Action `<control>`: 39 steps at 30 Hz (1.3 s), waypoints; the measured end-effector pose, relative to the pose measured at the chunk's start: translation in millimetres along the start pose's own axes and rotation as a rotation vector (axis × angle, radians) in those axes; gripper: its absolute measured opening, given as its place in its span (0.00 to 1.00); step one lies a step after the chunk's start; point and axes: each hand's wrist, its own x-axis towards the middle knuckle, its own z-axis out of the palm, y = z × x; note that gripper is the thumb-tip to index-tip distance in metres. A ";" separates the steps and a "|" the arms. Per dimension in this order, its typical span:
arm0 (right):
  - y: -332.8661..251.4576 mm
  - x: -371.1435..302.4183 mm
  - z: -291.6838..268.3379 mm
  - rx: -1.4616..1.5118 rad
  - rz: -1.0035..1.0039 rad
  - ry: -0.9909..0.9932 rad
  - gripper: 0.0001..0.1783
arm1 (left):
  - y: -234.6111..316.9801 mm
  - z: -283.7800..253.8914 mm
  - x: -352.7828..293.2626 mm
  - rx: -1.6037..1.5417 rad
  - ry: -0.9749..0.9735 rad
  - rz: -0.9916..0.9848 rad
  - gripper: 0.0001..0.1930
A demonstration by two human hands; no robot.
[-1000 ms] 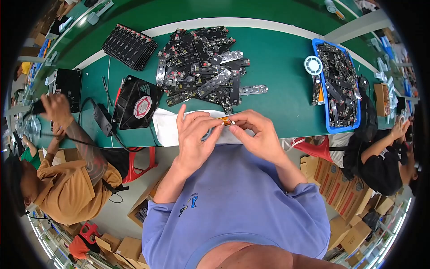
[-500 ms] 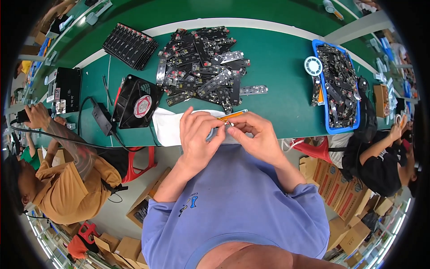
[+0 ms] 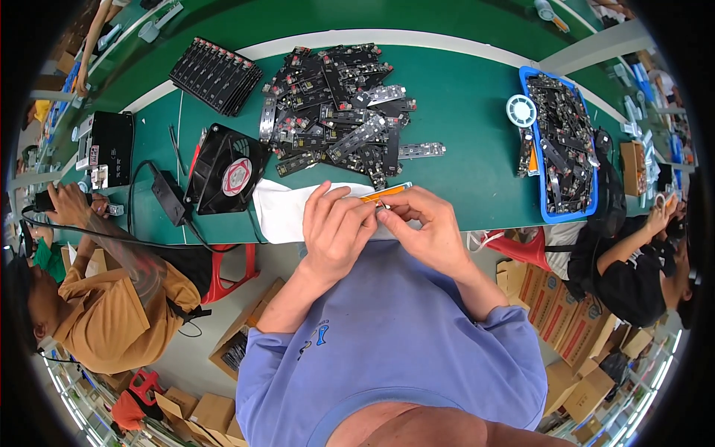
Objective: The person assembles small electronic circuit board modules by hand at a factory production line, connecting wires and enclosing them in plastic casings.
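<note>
At the table's near edge my left hand (image 3: 335,232) and my right hand (image 3: 424,226) meet fingertip to fingertip. Between the thumb and index finger of the right one is a small silvery piece (image 3: 382,208), mostly covered. The left thumb and index finger press together beside it; what they grip, if anything, is hidden. An orange strip with a pale edge (image 3: 386,193) shows just behind the fingertips; whether it is held or lies there, I cannot tell. A white cloth (image 3: 279,212) lies by my left hand. Beyond my hands spreads a heap of narrow black circuit boards (image 3: 305,112).
A black fan (image 3: 227,170) and a power adapter (image 3: 170,195) with cables sit left, before a stack of black boards (image 3: 216,77). Right, a blue basket (image 3: 551,218) holds more boards, with a round white fan (image 3: 520,110) beside it. Co-workers sit on both sides.
My left thumb and index finger have closed in toward the right fingertips, covering the gap seen before. My right hand stays nearly in place. The co-worker's hand at left has shifted slightly.
</note>
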 end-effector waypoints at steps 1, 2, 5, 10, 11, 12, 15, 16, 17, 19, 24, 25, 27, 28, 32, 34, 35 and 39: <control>0.3 0.1 0.0 0.000 0.000 -0.001 0.12 | -0.3 0.2 0.1 0.000 0.000 -0.001 0.12; 0.9 0.2 -0.1 -0.023 -0.020 0.004 0.12 | -0.7 0.5 0.2 0.003 0.000 0.010 0.12; 1.0 0.2 0.1 -0.048 -0.047 0.012 0.12 | -1.3 0.5 -1.0 0.006 -0.008 0.030 0.13; 3.0 -0.6 2.2 -0.094 -0.106 0.029 0.12 | -1.4 0.2 -1.2 0.017 -0.023 0.045 0.13; 4.6 0.4 1.8 -0.117 -0.155 0.028 0.12 | -1.9 0.3 -0.7 0.011 -0.023 0.042 0.13; 5.7 1.0 1.7 -0.139 -0.204 0.026 0.11 | -2.1 0.1 -0.6 0.005 -0.022 0.040 0.14; 0.3 2.4 -0.7 -0.171 -0.203 0.019 0.11 | -1.4 -0.6 1.5 0.007 -0.013 0.017 0.14; 1.3 2.4 -0.5 -0.170 -0.203 0.021 0.11 | 0.8 -1.4 4.1 0.006 -0.014 0.019 0.14; 3.4 2.3 0.2 -0.192 -0.221 0.038 0.11 | 5.0 -2.7 8.4 0.019 0.007 -0.037 0.13; 8.9 2.4 2.9 -0.214 -0.238 0.054 0.11 | 5.3 -3.3 9.1 0.033 0.027 -0.094 0.13; 16.8 2.1 11.6 -0.303 -0.336 0.144 0.11 | 0.5 -2.1 2.7 0.009 -0.077 -0.049 0.11; 17.6 2.3 11.5 -0.302 -0.336 0.145 0.11 | 1.3 -2.9 3.8 0.009 -0.077 -0.048 0.11; 18.8 2.9 11.0 -0.349 -0.382 0.142 0.11 | 3.2 -5.0 7.2 -0.001 -0.087 -0.044 0.10; 18.8 2.7 11.0 -0.349 -0.381 0.142 0.11 | 3.0 -5.0 7.1 -0.001 -0.088 -0.043 0.10; 17.6 5.3 8.6 -0.456 -0.454 0.142 0.11 | 0.5 -3.2 4.1 0.000 -0.090 -0.025 0.11; 17.1 6.7 6.9 -0.510 -0.517 0.150 0.11 | -0.2 -2.6 2.9 0.004 -0.085 -0.011 0.11; 16.8 6.9 6.1 -0.519 -0.517 0.143 0.12 | -0.3 -2.5 2.8 0.009 -0.086 -0.002 0.12; 16.7 7.0 5.6 -0.532 -0.511 0.130 0.12 | -0.5 -2.0 2.7 0.022 -0.087 0.017 0.12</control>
